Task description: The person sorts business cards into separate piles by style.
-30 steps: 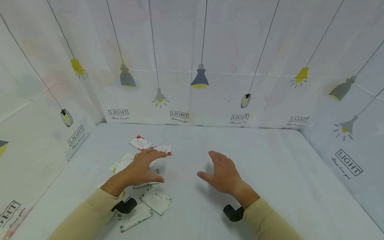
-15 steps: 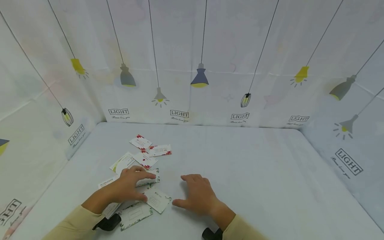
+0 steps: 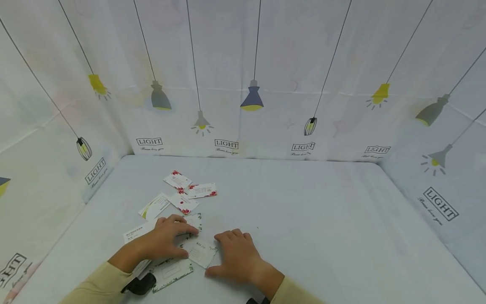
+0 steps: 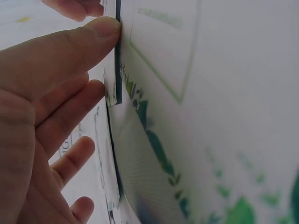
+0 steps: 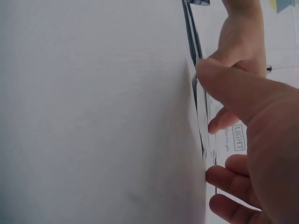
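Several printed cards lie at the left of the white table. My left hand (image 3: 167, 240) is low over them, thumb and fingers spread, beside a green-leaf card (image 3: 202, 252). In the left wrist view its thumb (image 4: 65, 51) reaches the edge of the cards, and another leaf-bordered card (image 4: 161, 140) spreads close in front. My right hand (image 3: 239, 257) is just right of the first leaf card, fingers relaxed and bent down towards the table, thumb apart. Both hands cover parts of the cards. A leaf-bordered card (image 3: 172, 274) lies below the left hand.
Three red-flower cards, among them one at the back (image 3: 177, 179), lie beyond the left hand. A yellow-green striped card (image 3: 153, 207) and a white text card (image 3: 133, 233) lie at the left. A curtain (image 3: 243, 55) with printed lamps encloses the table.
Both hands have come down and nearer the body; the right hand has also moved left to the cards. The cards look unmoved.
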{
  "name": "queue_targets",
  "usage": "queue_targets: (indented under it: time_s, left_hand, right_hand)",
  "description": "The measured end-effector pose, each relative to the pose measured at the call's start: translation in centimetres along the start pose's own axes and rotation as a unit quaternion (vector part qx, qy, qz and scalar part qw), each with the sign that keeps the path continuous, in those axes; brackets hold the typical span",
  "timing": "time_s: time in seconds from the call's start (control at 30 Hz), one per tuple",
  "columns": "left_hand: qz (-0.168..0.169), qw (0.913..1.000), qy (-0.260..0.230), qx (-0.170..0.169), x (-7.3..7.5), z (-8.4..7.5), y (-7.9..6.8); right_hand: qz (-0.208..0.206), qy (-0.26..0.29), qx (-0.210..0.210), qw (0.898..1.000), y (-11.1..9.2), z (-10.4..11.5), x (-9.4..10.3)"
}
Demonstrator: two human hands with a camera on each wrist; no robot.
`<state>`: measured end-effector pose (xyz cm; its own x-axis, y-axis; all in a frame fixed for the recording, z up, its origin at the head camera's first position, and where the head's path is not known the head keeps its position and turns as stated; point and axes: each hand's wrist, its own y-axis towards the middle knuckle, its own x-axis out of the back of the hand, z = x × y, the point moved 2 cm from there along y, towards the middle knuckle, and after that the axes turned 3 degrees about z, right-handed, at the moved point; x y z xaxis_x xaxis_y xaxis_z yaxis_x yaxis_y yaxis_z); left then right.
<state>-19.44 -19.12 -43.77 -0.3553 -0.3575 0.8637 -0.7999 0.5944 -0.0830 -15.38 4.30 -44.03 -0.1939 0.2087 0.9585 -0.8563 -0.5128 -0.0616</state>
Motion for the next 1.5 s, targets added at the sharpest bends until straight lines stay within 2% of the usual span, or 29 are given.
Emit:
queue_targets:
  time_s: [0.2, 0.6, 0.93, 1.2, 1.5]
  left_hand:
    - [-0.011, 0.9999, 0.008, -0.004, 0.0, -0.1, 0.1]
    - [-0.029, 0.9991, 0.03, -0.01, -0.2, -0.3, 0.4]
    - [-0.016, 0.9997, 0.019, -0.007, -0.5, -0.9, 0.3]
    - [-0.013, 0.9996, 0.02, -0.013, -0.4, -1.4, -0.1]
    - [-0.014, 0.9996, 0.017, -0.018, -0.3, -1.2, -0.1]
  right_hand:
    - [-0.006, 0.005, -0.012, 1.0, 0.2, 0.1, 0.2]
    - [-0.013, 0.007, -0.007, 1.0, 0.3, 0.3, 0.1]
    - [-0.017, 0.044, -0.004, 0.999, 0.4, 0.2, 0.0]
    - [-0.022, 0.066, -0.003, 0.998, 0.6, -0.7, -0.4]
    - [-0.039, 0.119, 0.013, 0.992, -0.2, -1.5, 1.0]
